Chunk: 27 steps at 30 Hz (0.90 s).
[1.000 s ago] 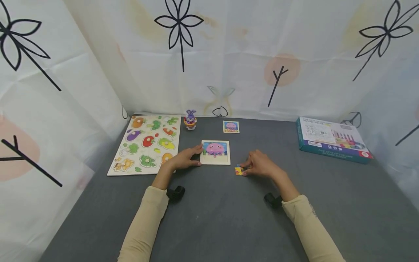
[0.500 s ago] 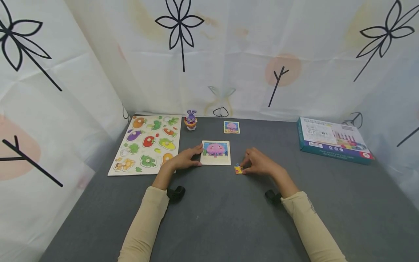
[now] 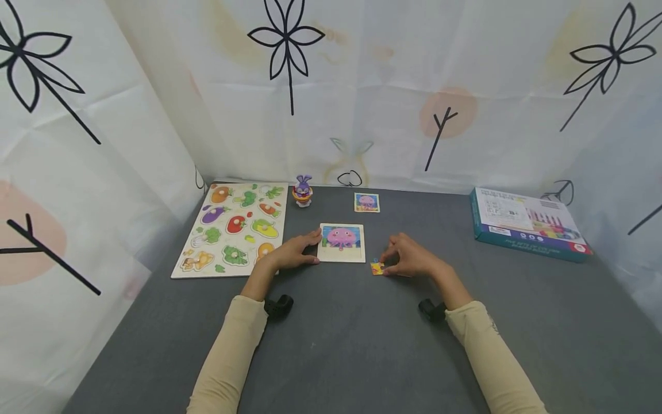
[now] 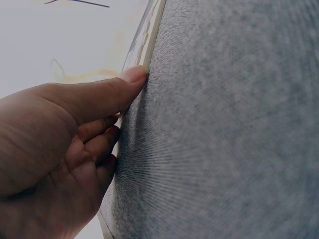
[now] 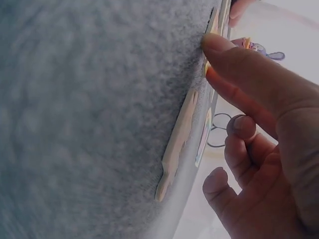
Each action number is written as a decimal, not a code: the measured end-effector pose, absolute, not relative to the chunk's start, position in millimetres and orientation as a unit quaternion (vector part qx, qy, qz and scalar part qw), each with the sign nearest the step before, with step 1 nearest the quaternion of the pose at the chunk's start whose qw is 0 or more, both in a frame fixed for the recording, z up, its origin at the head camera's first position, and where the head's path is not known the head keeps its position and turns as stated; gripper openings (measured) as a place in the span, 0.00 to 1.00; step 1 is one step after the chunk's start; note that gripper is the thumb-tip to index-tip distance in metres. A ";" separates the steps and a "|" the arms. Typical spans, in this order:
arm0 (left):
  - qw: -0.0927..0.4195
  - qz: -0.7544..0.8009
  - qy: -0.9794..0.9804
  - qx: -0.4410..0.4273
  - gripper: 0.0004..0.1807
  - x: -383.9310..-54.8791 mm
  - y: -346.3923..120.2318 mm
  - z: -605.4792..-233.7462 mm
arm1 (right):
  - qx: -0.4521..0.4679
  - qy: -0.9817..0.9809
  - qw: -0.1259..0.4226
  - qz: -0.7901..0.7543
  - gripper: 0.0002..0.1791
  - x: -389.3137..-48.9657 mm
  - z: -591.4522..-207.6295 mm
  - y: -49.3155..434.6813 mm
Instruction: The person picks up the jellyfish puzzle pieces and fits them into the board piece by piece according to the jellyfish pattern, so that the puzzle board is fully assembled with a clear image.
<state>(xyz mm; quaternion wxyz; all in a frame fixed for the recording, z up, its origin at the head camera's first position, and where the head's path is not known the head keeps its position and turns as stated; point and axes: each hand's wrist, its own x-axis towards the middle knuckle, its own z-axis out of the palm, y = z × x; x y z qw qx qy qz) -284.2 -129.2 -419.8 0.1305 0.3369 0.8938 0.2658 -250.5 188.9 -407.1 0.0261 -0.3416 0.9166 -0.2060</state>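
My left hand [image 3: 293, 251] rests at the left edge of a small cream picture-puzzle board [image 3: 341, 255]. Its upper part shows a pink sea creature on blue; the lower strip is plain. In the left wrist view the thumb [image 4: 112, 94] touches the board's edge, with the other fingers behind it. To the board's right, my right hand [image 3: 411, 257] pinches a small yellow and orange puzzle piece [image 3: 377, 268] low over the table, between thumb and index finger. Beneath that hand, another wooden puzzle piece [image 5: 177, 144] lies flat in the right wrist view.
A vegetable puzzle board [image 3: 217, 264] lies at the left, partly behind my left hand. Behind are a purple rabbit figurine [image 3: 302, 191] and a small picture card [image 3: 366, 202] with a similar pink creature. A teal and white box [image 3: 527, 221] lies at the right.
My right hand and the puzzle piece have shifted very slightly left, toward the board. The left hand stays at the board's edge. The head view has moved a little.
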 end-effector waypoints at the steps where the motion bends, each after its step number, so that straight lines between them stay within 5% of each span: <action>1: 0.131 0.266 0.894 0.336 0.36 -284.1 -129.2 -419.8 | -0.340 0.916 0.027 -0.212 0.10 -250.7 -407.4 188.9; 27: 0.137 0.272 0.895 0.328 0.37 -286.9 -131.8 -422.8 | -0.325 0.918 0.017 -0.227 0.11 -273.4 -404.0 137.7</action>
